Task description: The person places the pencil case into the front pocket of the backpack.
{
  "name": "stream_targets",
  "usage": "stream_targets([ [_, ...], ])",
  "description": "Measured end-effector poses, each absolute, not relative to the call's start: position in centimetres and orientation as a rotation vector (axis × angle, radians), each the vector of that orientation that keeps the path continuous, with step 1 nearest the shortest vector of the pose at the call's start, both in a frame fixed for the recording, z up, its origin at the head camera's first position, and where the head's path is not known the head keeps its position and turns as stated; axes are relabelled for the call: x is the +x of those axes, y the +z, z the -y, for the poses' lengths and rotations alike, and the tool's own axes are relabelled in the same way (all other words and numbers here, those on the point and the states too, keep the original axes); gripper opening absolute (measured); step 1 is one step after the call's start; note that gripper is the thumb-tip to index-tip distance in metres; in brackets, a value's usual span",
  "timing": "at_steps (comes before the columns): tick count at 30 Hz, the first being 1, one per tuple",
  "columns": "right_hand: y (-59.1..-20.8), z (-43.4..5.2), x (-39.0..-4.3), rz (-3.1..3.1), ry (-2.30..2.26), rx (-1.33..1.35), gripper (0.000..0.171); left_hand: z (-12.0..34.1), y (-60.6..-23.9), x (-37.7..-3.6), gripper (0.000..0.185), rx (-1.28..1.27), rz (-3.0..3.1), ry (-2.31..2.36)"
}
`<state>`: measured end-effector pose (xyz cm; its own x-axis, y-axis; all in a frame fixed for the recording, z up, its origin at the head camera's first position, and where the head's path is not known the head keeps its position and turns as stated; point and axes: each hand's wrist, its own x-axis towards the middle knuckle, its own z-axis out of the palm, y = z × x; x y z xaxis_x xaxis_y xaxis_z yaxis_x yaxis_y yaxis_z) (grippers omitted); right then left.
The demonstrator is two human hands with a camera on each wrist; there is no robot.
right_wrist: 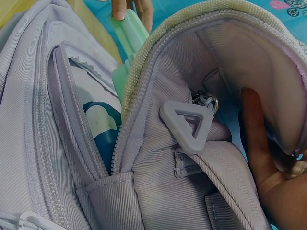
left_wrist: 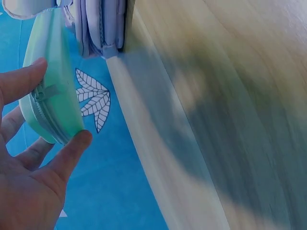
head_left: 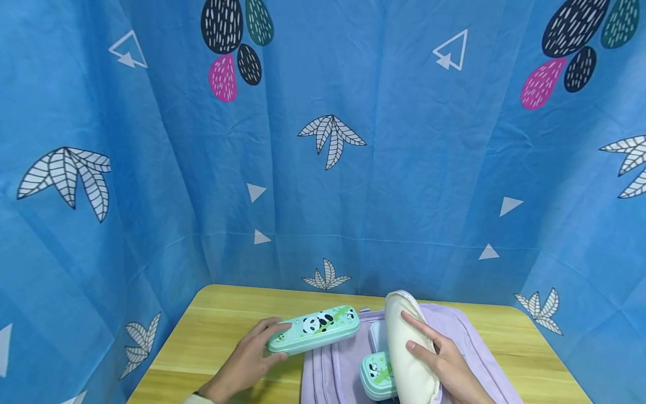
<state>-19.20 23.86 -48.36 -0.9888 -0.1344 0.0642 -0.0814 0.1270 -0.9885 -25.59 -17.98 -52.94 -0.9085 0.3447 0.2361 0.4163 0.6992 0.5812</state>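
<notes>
A long mint-green pencil case (head_left: pixel 315 328) printed with a panda is gripped at its near end by my left hand (head_left: pixel 252 350). Its zipper pull shows beside the thumb in the left wrist view. The far end of the case reaches over the lilac backpack (head_left: pixel 323 373), which lies on the table with its pocket unzipped. My right hand (head_left: pixel 446 359) presses extended fingers on the cream panel (head_left: pixel 406 348), which stands raised. Beside that panel, in the pocket, sit a smaller mint panda case (head_left: pixel 377 373) and a pale blue item (head_left: pixel 377 335), partly hidden.
The yellow wooden table (head_left: pixel 222 314) carries the backpack on its right half. A blue patterned curtain (head_left: pixel 323 213) surrounds the back and sides. A triangular grey zipper pull (right_wrist: pixel 187 127) and a strap (right_wrist: pixel 225 177) hang at the bag's opening.
</notes>
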Motion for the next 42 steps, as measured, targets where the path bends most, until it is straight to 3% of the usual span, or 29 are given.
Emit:
stream_targets([
  [14,-48.3,-23.9,-19.3,-2.351,-2.022,-0.185,0.061,16.3,-53.0,-25.6,0.057,-0.793,2.788,-1.047],
  [42,-48.4,-23.8,-19.1,-2.33,-2.04,-0.187,0.06,15.3,-52.5,-25.2,0.057,-0.831,2.817,-1.104],
])
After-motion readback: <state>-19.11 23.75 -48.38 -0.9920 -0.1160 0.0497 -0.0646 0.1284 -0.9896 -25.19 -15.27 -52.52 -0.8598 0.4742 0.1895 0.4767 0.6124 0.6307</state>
